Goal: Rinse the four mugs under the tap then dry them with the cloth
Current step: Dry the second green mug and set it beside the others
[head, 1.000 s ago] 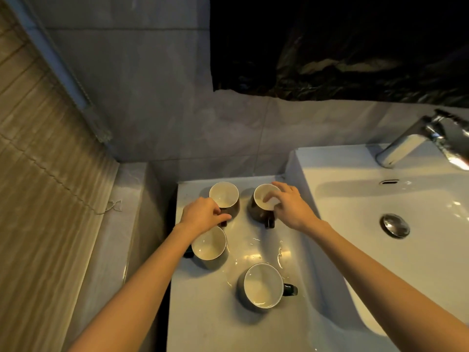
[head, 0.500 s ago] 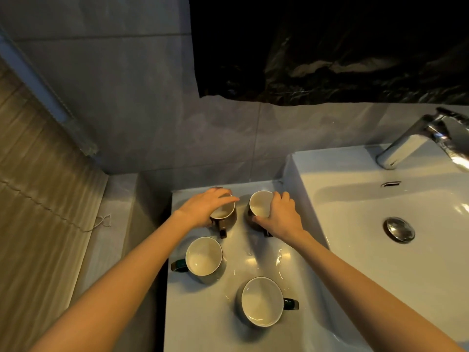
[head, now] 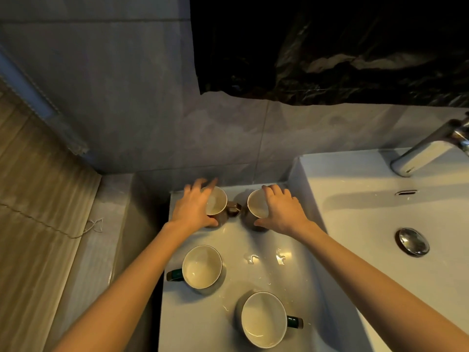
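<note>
on my feed both forearms reach forward from the bottom edge over the white surface (head: 193, 323) left of the sink (head: 368, 219). the left hand (head: 194, 209) sits on the left brown mug (head: 217, 200) at the back of the surface, close to the wall. its fingers (head: 193, 186) spread and curl over the far and left side of the rim, the thumb hooks against the near side of the body, and the wrist is bent slightly inward, so it grips that mug from above and from the left. the right hand (head: 283, 212) mirrors it on the right brown mug (head: 256, 203): fingers (head: 272, 190) curve over the far right of the rim, the thumb presses the near side low down, and the palm arches over the mug's right flank, gripping it. both brown mugs stand upright on the surface, open side up, just beside each other. the left one's handle (head: 234, 208) points right into the gap between them. nearer to me, untouched, the near-left mug (head: 201, 266) stands upright with its dark green handle pointing left, and the near-right mug (head: 262, 318) stands upright with its dark handle pointing right. the pale insides of all four show. a few water drops (head: 279, 257) glint on the surface between the back pair and the near pair. the tap (head: 429, 151) juts in at the far right above the sink, well apart from both hands, and the drain plug (head: 412, 241) lies in the basin below it.
</note>
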`<move>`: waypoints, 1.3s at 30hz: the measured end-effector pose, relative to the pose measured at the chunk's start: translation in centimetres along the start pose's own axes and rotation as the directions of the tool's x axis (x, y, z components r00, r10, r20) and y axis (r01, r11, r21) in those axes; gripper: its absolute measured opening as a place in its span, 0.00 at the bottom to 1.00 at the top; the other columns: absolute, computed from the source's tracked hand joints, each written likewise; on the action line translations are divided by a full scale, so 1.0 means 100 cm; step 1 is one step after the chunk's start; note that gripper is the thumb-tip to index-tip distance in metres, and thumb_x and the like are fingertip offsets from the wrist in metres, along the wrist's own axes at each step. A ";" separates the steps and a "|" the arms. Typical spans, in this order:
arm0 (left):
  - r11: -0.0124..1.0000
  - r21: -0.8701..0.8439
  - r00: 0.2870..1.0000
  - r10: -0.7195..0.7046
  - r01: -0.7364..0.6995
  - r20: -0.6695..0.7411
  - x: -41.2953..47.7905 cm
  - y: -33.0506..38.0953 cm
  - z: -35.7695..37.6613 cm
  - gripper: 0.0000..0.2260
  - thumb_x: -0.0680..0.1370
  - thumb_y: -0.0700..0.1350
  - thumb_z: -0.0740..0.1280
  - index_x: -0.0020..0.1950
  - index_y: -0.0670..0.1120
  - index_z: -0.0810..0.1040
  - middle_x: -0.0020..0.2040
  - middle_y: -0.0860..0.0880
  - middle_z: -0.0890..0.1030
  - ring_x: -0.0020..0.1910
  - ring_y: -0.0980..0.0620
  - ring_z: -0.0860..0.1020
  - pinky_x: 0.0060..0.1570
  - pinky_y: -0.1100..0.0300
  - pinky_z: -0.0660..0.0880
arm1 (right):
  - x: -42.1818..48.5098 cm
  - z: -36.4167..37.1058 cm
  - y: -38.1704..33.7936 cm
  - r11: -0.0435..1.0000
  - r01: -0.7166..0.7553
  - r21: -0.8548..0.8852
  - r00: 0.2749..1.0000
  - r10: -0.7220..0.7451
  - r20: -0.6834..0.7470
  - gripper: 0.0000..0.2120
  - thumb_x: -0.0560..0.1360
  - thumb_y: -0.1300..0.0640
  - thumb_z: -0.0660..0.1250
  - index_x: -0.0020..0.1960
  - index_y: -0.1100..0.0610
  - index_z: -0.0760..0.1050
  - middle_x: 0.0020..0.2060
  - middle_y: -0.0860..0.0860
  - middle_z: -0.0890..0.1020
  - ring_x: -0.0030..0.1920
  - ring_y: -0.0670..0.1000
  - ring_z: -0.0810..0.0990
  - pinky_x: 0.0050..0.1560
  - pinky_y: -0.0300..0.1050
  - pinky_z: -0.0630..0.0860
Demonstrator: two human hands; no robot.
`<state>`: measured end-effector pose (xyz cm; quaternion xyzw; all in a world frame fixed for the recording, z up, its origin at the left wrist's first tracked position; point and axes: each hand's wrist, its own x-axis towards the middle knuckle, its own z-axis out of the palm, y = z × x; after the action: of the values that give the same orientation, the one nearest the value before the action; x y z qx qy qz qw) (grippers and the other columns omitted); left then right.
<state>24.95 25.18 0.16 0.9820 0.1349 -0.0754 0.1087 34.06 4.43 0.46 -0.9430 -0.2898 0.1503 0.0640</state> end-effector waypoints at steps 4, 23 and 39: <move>0.998 -0.050 0.998 -0.030 0.027 -0.056 0.000 -0.004 0.001 0.42 0.66 0.55 0.77 0.75 0.52 0.60 0.70 0.50 0.65 0.67 0.45 0.63 0.58 0.51 0.71 | 0.010 0.002 0.005 0.995 0.010 0.097 0.999 -0.006 -0.041 0.43 0.67 0.45 0.75 0.74 0.56 0.59 0.70 0.54 0.65 0.68 0.59 0.64 0.61 0.53 0.74; 0.991 -0.044 0.973 -0.130 0.124 -0.191 0.018 0.003 0.011 0.39 0.67 0.57 0.75 0.73 0.49 0.62 0.69 0.46 0.63 0.66 0.43 0.65 0.56 0.52 0.74 | 0.040 -0.009 0.011 0.979 0.049 0.196 0.987 -0.017 -0.158 0.41 0.64 0.54 0.80 0.70 0.58 0.64 0.66 0.56 0.70 0.65 0.57 0.68 0.63 0.46 0.68; 0.902 -0.416 0.981 0.037 -0.114 -0.190 -0.093 0.001 -0.011 0.25 0.76 0.52 0.68 0.72 0.52 0.67 0.68 0.52 0.69 0.67 0.50 0.67 0.65 0.54 0.68 | -0.068 -0.029 -0.008 0.895 0.291 0.339 0.941 -0.204 -0.270 0.17 0.75 0.51 0.70 0.63 0.50 0.75 0.60 0.46 0.77 0.61 0.49 0.74 0.61 0.46 0.71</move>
<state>16.20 23.02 2.86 0.9420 0.1188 0.0478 0.3103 29.18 1.12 5.03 -0.8794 -0.3648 0.0845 0.2939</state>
